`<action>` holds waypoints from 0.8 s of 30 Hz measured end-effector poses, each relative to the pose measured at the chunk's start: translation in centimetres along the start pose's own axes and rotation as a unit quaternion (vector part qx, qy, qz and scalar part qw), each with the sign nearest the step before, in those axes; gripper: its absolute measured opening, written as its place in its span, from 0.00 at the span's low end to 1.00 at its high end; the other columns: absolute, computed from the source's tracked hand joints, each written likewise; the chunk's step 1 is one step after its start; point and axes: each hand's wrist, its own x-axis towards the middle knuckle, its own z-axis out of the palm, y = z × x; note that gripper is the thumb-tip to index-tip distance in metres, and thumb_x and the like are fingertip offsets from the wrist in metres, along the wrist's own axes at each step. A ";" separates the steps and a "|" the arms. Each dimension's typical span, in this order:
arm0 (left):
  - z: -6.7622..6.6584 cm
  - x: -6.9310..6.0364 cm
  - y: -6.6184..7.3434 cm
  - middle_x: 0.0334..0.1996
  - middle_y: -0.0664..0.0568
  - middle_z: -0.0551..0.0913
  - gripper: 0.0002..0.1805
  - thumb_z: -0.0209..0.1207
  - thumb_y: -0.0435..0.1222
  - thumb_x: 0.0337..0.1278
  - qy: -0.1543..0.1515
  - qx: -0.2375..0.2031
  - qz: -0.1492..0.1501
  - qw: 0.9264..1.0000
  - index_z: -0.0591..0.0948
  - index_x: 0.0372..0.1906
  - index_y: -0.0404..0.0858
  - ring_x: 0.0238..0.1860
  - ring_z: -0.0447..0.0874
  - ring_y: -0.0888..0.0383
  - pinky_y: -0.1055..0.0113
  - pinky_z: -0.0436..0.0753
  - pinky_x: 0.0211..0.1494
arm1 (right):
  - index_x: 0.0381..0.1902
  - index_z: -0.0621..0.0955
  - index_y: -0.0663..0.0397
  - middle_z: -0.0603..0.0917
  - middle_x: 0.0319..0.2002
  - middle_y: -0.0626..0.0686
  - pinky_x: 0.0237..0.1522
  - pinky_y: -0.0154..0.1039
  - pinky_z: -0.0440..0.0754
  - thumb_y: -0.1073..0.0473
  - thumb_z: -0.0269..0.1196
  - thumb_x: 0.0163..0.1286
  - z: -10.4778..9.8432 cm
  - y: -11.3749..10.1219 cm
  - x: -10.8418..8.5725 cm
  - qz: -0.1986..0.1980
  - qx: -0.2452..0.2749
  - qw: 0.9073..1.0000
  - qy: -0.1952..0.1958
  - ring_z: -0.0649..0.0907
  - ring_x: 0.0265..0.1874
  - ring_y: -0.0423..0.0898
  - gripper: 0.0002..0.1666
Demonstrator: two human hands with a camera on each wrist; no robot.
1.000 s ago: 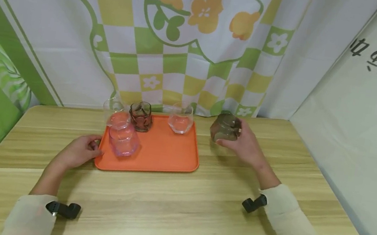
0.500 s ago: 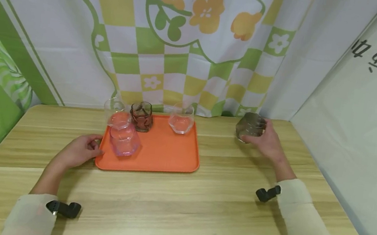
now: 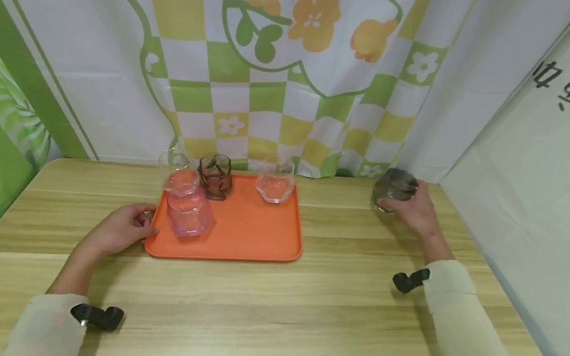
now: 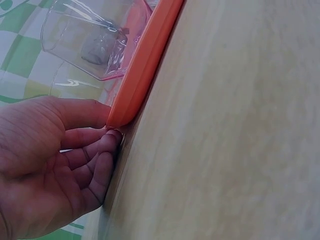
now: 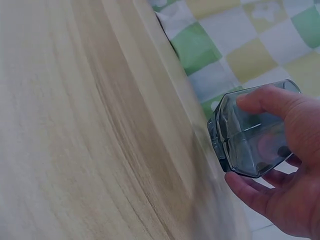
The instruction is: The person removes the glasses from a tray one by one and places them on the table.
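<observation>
My right hand [image 3: 416,210] holds a smoky grey faceted glass [image 5: 255,132] upright near the table's far right corner, thumb on one side and fingers on the other. Its base is close to the tabletop; whether it touches is unclear. At the left, my left hand [image 3: 120,229] grips the rim of the orange tray [image 4: 145,70] between thumb and fingers. On that tray stand a pink-tinted glass [image 3: 189,213], a clear glass [image 3: 176,172] behind it, a dark brown glass [image 3: 215,177], and another clear glass [image 3: 276,181] toward the back right.
The tray rests on a wooden table [image 3: 243,318] toward its back left. Behind the table hangs a checkered curtain [image 3: 253,94]. A pale wall [image 3: 548,209] borders the right side.
My right hand has carried the grey glass rightward and slightly back, away from the tray and toward the far right corner. The left hand and tray have stayed put.
</observation>
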 end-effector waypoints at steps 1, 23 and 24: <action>0.0 0.0 0.0 0.32 0.47 0.77 0.32 0.64 0.28 0.65 -0.001 -0.001 0.000 1.000 0.66 0.67 0.14 0.28 0.71 0.58 0.69 0.71 0.29 | 0.77 0.48 0.71 0.63 0.69 0.77 0.68 0.64 0.63 0.48 0.76 0.61 0.0 0.2 0.1 0.005 0.001 1.000 0.002 0.66 0.67 0.73 0.65; 0.3 0.1 -0.3 0.33 0.46 0.77 0.31 0.64 0.28 0.65 0.013 -0.001 -0.006 1.000 0.68 0.66 0.16 0.30 0.73 0.56 0.69 0.72 0.29 | 0.79 0.44 0.71 0.57 0.73 0.76 0.69 0.61 0.64 0.57 0.74 0.63 -0.7 1.7 1.1 0.044 0.046 0.998 0.022 0.63 0.70 0.71 0.64; 0.3 0.1 -0.3 0.32 0.46 0.77 0.31 0.64 0.28 0.65 0.013 -0.002 -0.006 1.000 0.68 0.66 0.16 0.30 0.73 0.56 0.69 0.71 0.29 | 0.79 0.44 0.70 0.56 0.74 0.76 0.69 0.61 0.63 0.57 0.74 0.63 -0.8 1.6 1.1 0.046 0.046 0.998 0.022 0.62 0.71 0.71 0.64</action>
